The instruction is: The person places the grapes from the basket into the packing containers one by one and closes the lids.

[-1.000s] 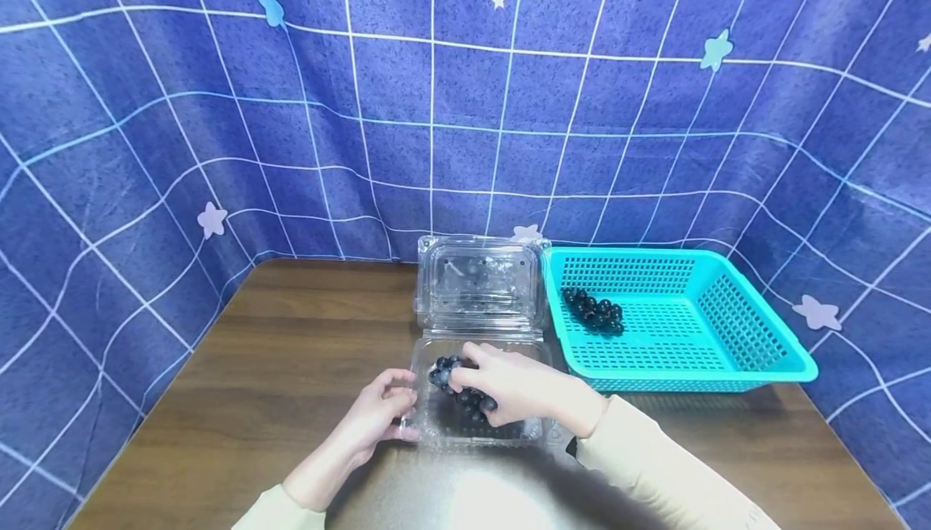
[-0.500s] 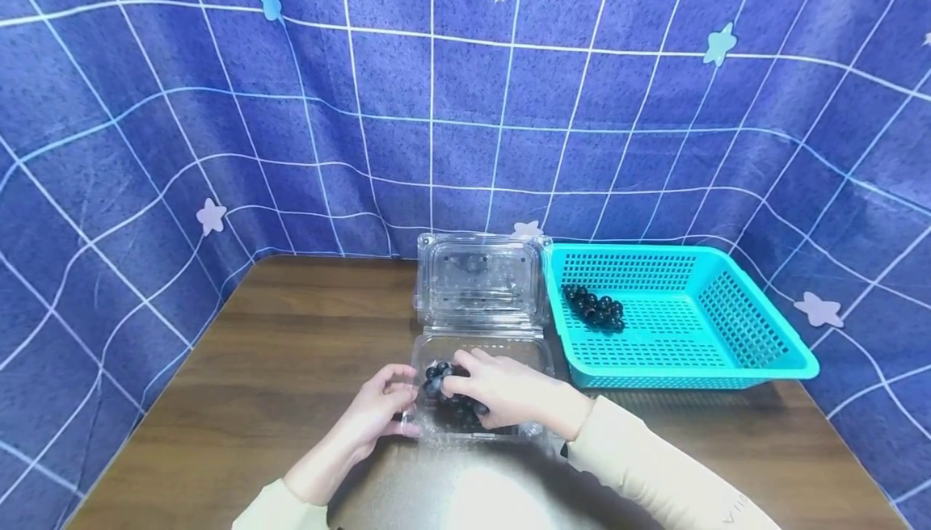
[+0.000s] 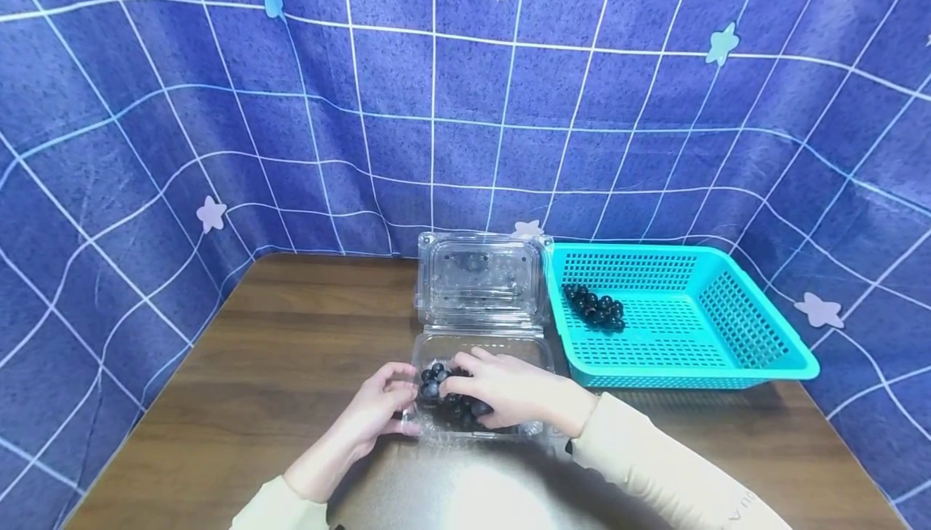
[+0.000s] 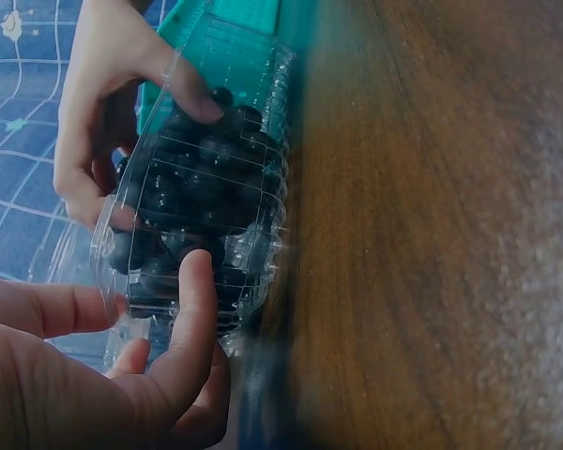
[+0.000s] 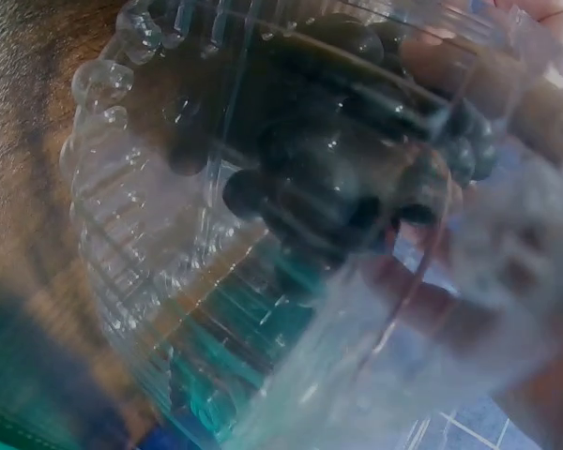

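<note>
A clear plastic clamshell box point(image 3: 482, 346) lies unfolded on the table, its lid point(image 3: 480, 275) tipped back toward the curtain. Inside the base is a bunch of dark grapes point(image 3: 431, 389), seen through the clear wall in the left wrist view as grapes point(image 4: 202, 183). My right hand point(image 3: 503, 389) reaches in from the right, fingers and thumb curled round the bunch. At the box's left side my left hand point(image 3: 372, 413) holds the wall, thumb and fingers on it. The right wrist view is blurred, with the grapes point(image 5: 310, 178) behind plastic.
To the right, close beside the box, stands a turquoise plastic basket point(image 3: 691, 379) with a second bunch of dark grapes point(image 3: 596, 309) at its left end. The wooden table point(image 3: 291, 328) ends at a blue checked curtain point(image 3: 465, 142) behind.
My right hand has lowered the grapes into the box base and shifted slightly left with them. My left hand stays at the box's left side.
</note>
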`<state>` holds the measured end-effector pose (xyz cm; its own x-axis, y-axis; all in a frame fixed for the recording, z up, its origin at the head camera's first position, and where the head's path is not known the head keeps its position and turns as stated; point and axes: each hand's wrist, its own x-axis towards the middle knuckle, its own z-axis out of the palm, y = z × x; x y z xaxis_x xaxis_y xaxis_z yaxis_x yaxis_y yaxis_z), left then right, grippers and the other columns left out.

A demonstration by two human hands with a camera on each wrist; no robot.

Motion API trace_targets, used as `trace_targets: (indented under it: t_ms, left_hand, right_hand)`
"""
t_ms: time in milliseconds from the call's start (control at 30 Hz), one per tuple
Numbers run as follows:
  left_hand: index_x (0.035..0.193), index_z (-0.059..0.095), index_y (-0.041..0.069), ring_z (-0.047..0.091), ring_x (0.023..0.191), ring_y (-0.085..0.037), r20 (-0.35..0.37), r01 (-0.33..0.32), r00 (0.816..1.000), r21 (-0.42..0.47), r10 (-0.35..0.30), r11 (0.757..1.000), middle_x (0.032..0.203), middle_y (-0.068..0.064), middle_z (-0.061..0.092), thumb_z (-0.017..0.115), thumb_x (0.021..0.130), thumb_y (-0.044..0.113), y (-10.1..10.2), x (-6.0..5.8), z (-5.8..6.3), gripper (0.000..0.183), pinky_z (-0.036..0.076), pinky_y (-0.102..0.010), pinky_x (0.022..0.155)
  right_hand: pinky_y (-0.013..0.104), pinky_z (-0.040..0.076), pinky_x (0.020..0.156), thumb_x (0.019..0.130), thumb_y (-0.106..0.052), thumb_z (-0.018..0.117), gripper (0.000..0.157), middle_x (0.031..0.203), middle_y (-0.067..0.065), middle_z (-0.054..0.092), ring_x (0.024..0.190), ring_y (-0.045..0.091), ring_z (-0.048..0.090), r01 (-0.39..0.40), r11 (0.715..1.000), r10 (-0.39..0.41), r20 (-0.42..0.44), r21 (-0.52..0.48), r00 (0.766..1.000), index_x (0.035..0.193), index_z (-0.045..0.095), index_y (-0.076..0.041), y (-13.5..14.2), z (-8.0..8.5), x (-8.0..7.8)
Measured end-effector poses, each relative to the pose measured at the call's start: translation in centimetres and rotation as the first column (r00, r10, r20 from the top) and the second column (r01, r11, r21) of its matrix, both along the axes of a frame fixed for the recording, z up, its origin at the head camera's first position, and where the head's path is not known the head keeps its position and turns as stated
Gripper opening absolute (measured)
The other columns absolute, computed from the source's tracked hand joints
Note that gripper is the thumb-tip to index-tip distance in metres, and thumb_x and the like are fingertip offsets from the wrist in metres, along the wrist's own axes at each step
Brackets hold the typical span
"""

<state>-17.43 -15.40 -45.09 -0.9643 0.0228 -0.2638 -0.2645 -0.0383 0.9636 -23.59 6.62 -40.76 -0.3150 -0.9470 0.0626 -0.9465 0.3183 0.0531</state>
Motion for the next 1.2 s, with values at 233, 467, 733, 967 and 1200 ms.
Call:
trace_targets:
  t_ms: [233, 467, 733, 967, 1200]
  left_hand:
    - [0.125, 0.042, -0.003, 0.049, 0.086, -0.023, -0.003, 0.004, 1.000, -0.003, -0.004, 1.000, 0.106, -0.020, 0.049, 0.050, 0.085, -0.001, 0.0, 0.0, 0.1, 0.041, 0.059, -0.043, 0.066]
    - [0.124, 0.043, -0.003, 0.050, 0.086, -0.023, -0.003, -0.005, 1.000, -0.005, 0.005, 1.000, 0.106, -0.020, 0.049, 0.050, 0.085, -0.003, 0.1, -0.1, 0.0, 0.040, 0.058, -0.045, 0.066]
    - [0.124, 0.042, -0.003, 0.051, 0.085, -0.023, 0.000, -0.007, 1.000, -0.002, 0.007, 1.000, 0.105, -0.020, 0.050, 0.050, 0.085, -0.003, 0.0, 0.0, -0.1, 0.040, 0.058, -0.045, 0.066]
    - [0.125, 0.041, -0.004, 0.052, 0.084, -0.022, -0.004, 0.015, 1.000, 0.006, -0.015, 1.000, 0.106, -0.020, 0.050, 0.051, 0.085, -0.002, -0.1, -0.1, -0.1, 0.041, 0.058, -0.045, 0.067]
    - [0.126, 0.040, -0.004, 0.052, 0.085, -0.021, -0.004, 0.038, 0.999, -0.013, -0.038, 0.999, 0.109, -0.019, 0.050, 0.052, 0.085, -0.002, -0.3, -0.1, 0.3, 0.043, 0.058, -0.039, 0.063]
  right_hand:
    - [0.028, 0.053, 0.080, 0.068, -0.027, 0.080, 0.065, 0.129, 0.000, 0.048, 0.111, 0.017, 0.050, -0.018, 0.999, 0.019, 0.023, -0.027, 1.000, 0.126, 0.051, -0.030, 0.6, 0.7, 0.0]
    - [0.029, 0.054, 0.081, 0.068, -0.028, 0.081, 0.067, 0.130, 0.001, 0.047, 0.112, 0.018, 0.050, -0.016, 1.000, 0.016, -0.003, -0.019, 1.000, 0.128, 0.050, -0.028, 1.3, 1.9, -0.2]
    - [0.029, 0.055, 0.080, 0.066, -0.028, 0.082, 0.070, 0.131, 0.000, 0.048, 0.114, 0.018, 0.049, 0.001, 1.000, -0.001, -0.045, -0.004, 0.999, 0.128, 0.050, -0.026, 2.6, 3.6, -0.9]
    - [0.031, 0.054, 0.082, 0.068, -0.028, 0.081, 0.067, 0.129, 0.001, 0.050, 0.113, 0.019, 0.049, 0.015, 1.000, -0.015, -0.061, -0.006, 0.998, 0.128, 0.051, -0.023, 4.3, 5.5, -1.5]
    - [0.030, 0.052, 0.079, 0.068, -0.026, 0.081, 0.067, 0.126, 0.000, 0.051, 0.103, 0.018, 0.050, 0.067, 0.997, -0.069, -0.047, -0.035, 0.997, 0.128, 0.051, -0.024, 6.3, 6.9, -2.8]
